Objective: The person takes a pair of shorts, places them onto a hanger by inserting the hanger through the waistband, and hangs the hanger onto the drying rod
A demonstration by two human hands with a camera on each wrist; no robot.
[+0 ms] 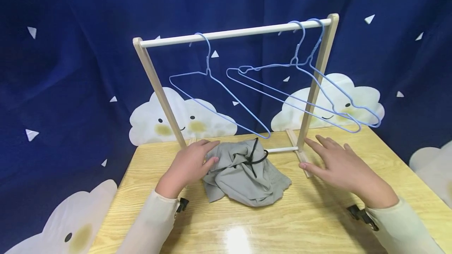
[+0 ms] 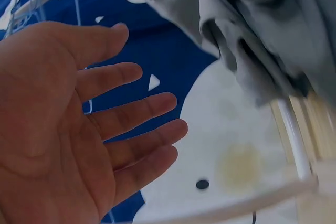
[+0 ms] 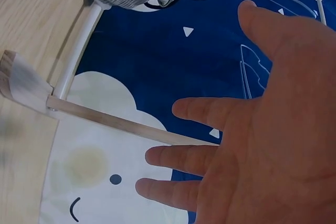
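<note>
A crumpled grey garment with a black drawstring (image 1: 247,179) lies on the table under the rack. My left hand (image 1: 192,164) is at its left side, fingers spread and reaching over its edge in the head view. In the left wrist view the left palm (image 2: 47,129) faces the camera with nothing in it, and the grey cloth (image 2: 236,19) is beyond the fingertips. Off to the right of the garment, my right hand (image 1: 339,164) hovers near the foot of the rack with its fingers apart. The right wrist view shows that palm (image 3: 262,145) bare too.
A wooden clothes rack (image 1: 240,32) stands at the back of the table (image 1: 282,226). One blue wire hanger (image 1: 219,109) hangs left of its middle, and two more blue hangers (image 1: 300,66) hang together at the right end. Behind is a dark blue curtain (image 1: 70,69) with clouds.
</note>
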